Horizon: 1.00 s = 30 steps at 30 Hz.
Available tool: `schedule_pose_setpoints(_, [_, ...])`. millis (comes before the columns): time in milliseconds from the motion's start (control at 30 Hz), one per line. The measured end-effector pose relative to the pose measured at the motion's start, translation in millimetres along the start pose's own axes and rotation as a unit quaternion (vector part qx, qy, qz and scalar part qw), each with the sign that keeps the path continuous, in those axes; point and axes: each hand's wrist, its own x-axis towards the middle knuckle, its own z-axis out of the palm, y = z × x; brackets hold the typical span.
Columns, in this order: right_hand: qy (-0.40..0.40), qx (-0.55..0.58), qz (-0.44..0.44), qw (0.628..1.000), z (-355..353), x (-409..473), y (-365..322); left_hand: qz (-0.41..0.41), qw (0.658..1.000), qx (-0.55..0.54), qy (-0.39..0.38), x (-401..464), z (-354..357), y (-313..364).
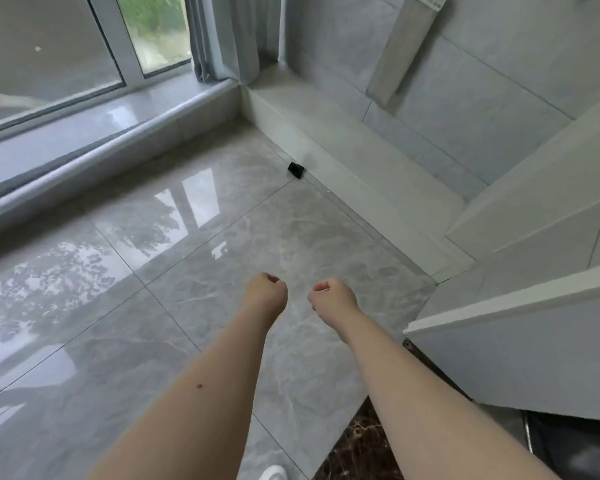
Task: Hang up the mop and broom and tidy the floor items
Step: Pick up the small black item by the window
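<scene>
1. Head view: the glossy grey tiled floor (174, 265) spreads beneath both grips.
2. A window (49, 46) and curtain (229, 36) stand far ahead, left of them.
3. The flat mop head (402, 53) hangs on the wall, far ahead, right.
4. Left grip (265, 293) and right grip (331, 296): fingers curled closed, holding nothing, near each other.
5. A small black object (296, 170) lies ahead by the skirting.

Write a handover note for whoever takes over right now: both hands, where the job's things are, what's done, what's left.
Left hand: fingers curled, holding nothing, out over the tiled floor.
Right hand: the same, beside the left.
Mop head: flat grey pad up against the wall, apparently hung; its handle is out of view.
Broom: not in view, so cannot confirm it is hung.
Left: a small black object lies on the floor by the white baseboard; probably pick that up next.
</scene>
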Motion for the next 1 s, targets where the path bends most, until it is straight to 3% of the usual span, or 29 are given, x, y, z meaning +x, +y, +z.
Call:
schedule_pose_setpoints(433, [0.012, 0.009, 0.024, 1.000, -55, 169, -97, 0.032, 0.999, 0.042, -0.001, 168, 28, 132])
schedule_pose_setpoints(733, [0.025, 0.013, 0.044, 0.999, -70, 287, -188, 0.018, 0.997, 0.065, -0.041, 280, 21, 221])
schedule_pose_setpoints(1000, [0.014, -0.017, 0.043, 0.999, -82, 386, -235, -0.006, 0.997, 0.064, -0.029, 381, 26, 277])
